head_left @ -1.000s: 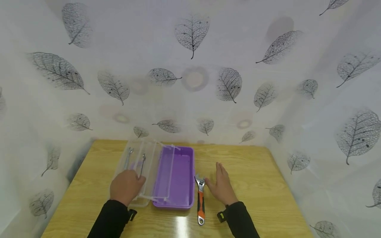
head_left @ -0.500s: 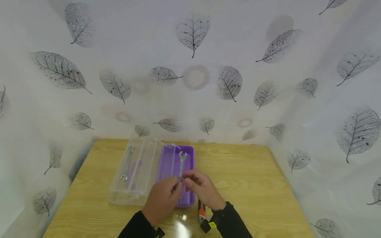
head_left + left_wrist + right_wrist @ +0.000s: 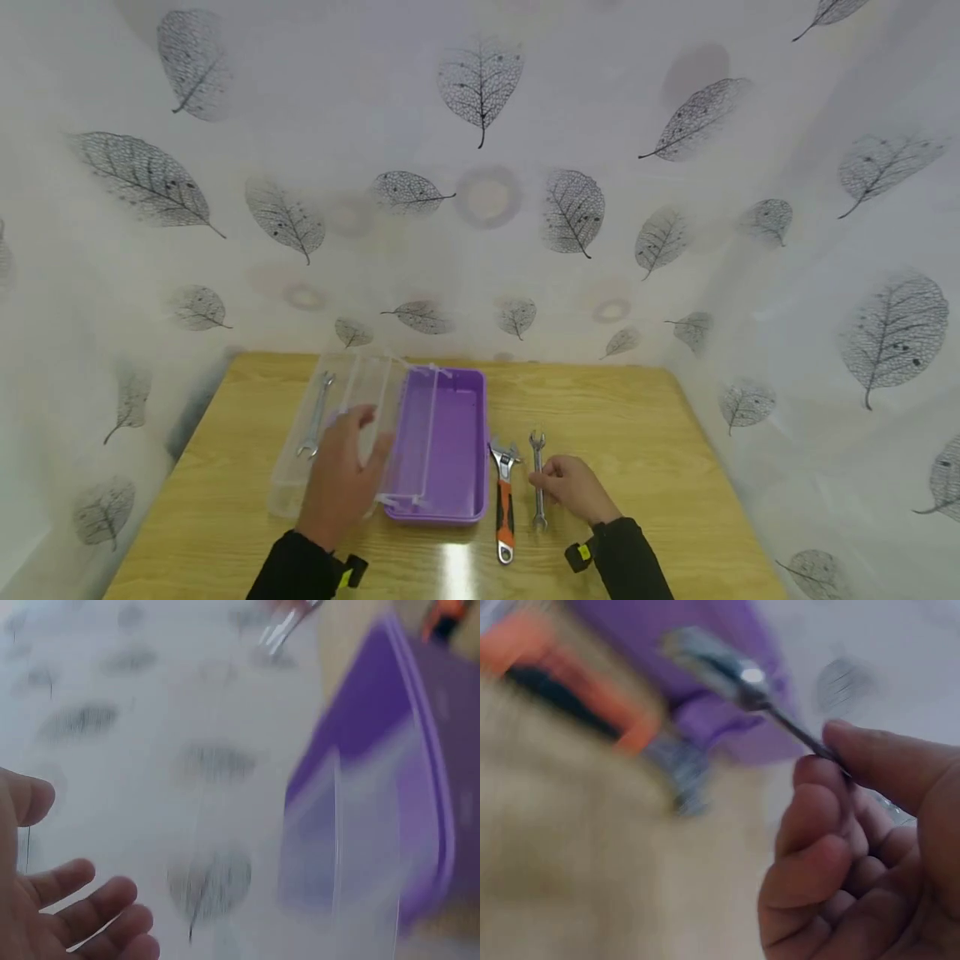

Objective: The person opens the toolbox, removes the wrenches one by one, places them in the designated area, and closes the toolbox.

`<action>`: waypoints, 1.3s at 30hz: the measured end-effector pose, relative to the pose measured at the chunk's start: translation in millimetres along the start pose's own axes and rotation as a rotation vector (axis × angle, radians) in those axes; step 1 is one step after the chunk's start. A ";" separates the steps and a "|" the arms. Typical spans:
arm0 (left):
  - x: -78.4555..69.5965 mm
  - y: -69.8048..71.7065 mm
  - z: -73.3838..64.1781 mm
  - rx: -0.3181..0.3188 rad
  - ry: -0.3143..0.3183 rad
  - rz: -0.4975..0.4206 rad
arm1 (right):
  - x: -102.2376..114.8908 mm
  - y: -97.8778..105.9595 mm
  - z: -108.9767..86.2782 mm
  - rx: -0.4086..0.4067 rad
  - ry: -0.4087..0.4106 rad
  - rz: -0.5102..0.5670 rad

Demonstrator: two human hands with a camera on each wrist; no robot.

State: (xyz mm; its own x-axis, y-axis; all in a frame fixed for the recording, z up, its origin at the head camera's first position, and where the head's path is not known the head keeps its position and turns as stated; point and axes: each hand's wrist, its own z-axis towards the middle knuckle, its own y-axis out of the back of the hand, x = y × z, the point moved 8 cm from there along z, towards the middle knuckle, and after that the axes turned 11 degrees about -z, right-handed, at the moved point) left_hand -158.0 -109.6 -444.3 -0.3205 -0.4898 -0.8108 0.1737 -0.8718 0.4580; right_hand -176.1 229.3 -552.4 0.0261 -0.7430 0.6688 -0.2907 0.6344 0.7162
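Observation:
My right hand (image 3: 579, 487) pinches a silver open-end wrench (image 3: 539, 510) between thumb and fingertips, right of an adjustable wrench (image 3: 506, 508). In the right wrist view one end of the pinched wrench (image 3: 712, 667) points away from the thumb. The adjustable wrench lies on the table with an orange and black handle. My left hand (image 3: 337, 479) hovers over the clear compartment lid (image 3: 375, 400), its fingers loosely bent and holding nothing; the left wrist view shows the same bare palm and fingers (image 3: 112, 907). Another silver open-end wrench (image 3: 318, 417) lies in the lid's left compartment.
A purple box (image 3: 459, 442) stands at mid-table, with the clear lid folded out to its left and partly overlapping it. Leaf-printed white sheeting (image 3: 480, 267) surrounds the wooden table (image 3: 622, 417) at the back and sides.
My left hand picked a wrench from the lid and passed it to my right hand over the box. The right hand carried it right of the adjustable wrench; the left went back over the lid.

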 end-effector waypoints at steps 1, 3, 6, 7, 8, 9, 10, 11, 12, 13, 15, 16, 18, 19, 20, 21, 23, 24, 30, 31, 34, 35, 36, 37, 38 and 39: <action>10.0 13.5 0.6 -0.039 0.019 0.017 | -8.5 -5.5 0.5 0.021 -0.002 -0.030; 27.1 36.4 0.5 -0.099 0.058 0.044 | -21.4 -16.5 1.4 0.061 -0.001 -0.068; 45.3 58.4 -0.8 -0.137 0.117 0.054 | -31.1 -26.1 2.3 0.081 -0.017 -0.086; 49.1 63.0 -1.1 -0.141 0.131 0.051 | -31.9 -27.2 3.0 0.072 -0.020 -0.100; 51.9 66.3 -1.2 -0.141 0.142 0.053 | -32.5 -28.0 3.9 0.061 -0.024 -0.125; 53.8 68.6 -1.1 -0.138 0.149 0.053 | -32.1 -27.9 4.8 0.046 -0.026 -0.157; 55.3 70.4 -1.0 -0.137 0.151 0.054 | -31.2 -28.2 5.8 0.033 -0.028 -0.188; 56.0 71.2 -0.6 -0.133 0.148 0.056 | -29.7 -28.7 6.7 0.024 -0.025 -0.218; 55.8 71.1 0.0 -0.126 0.137 0.062 | -28.3 -29.4 7.6 0.018 -0.022 -0.250; 55.2 69.6 0.7 -0.112 0.119 0.077 | -26.8 -30.0 8.5 0.014 -0.021 -0.284; 52.2 64.1 2.5 -0.081 0.067 0.113 | -24.0 -28.8 9.6 -0.007 -0.030 -0.340; 50.1 60.4 3.1 -0.063 0.033 0.136 | -21.6 -25.7 10.1 -0.039 -0.032 -0.356; 45.8 52.5 3.3 -0.035 -0.020 0.202 | -12.4 -14.3 10.8 -0.152 -0.012 -0.392; 44.4 49.2 2.3 -0.029 -0.033 0.233 | -5.8 -7.3 10.8 -0.217 0.005 -0.411; 43.1 46.9 1.0 -0.029 -0.039 0.263 | 2.1 0.1 10.4 -0.283 0.033 -0.426; 42.7 45.3 -0.9 -0.030 -0.039 0.293 | 10.9 7.5 9.9 -0.344 0.066 -0.443; 45.6 44.1 -5.0 -0.033 -0.008 0.345 | 29.2 20.1 9.5 -0.437 0.145 -0.494; 48.5 44.0 -6.9 -0.032 0.015 0.359 | 37.4 25.0 9.6 -0.466 0.175 -0.522; 58.5 47.7 -9.3 -0.054 0.079 0.380 | 60.0 41.2 13.1 -0.530 0.202 -0.616; 58.9 48.6 -8.9 -0.064 0.082 0.383 | 60.3 41.4 13.7 -0.525 0.193 -0.618; 62.2 50.1 -7.6 -0.076 0.098 0.392 | 59.8 38.8 15.6 -0.512 0.182 -0.608; 63.3 50.3 -7.1 -0.072 0.106 0.395 | 59.5 37.7 16.0 -0.507 0.182 -0.601; 64.2 50.5 -6.6 -0.069 0.113 0.397 | 59.1 36.5 16.4 -0.502 0.181 -0.596; 65.0 50.4 -6.1 -0.060 0.120 0.393 | 58.8 35.4 16.6 -0.498 0.184 -0.588; 65.1 50.7 -5.0 -0.055 0.123 0.396 | 58.5 34.6 16.8 -0.495 0.184 -0.577; 64.9 51.7 -3.5 -0.054 0.119 0.400 | 58.2 34.0 16.9 -0.492 0.185 -0.570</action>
State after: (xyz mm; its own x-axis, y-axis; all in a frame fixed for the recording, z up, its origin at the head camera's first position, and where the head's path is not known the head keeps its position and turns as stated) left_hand -166.5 -186.5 -474.5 -0.1081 -0.7842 -0.6111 0.3124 -0.6103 0.7280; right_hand -200.7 204.0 -492.5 0.2162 -0.9628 0.1618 0.2726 0.2187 0.9370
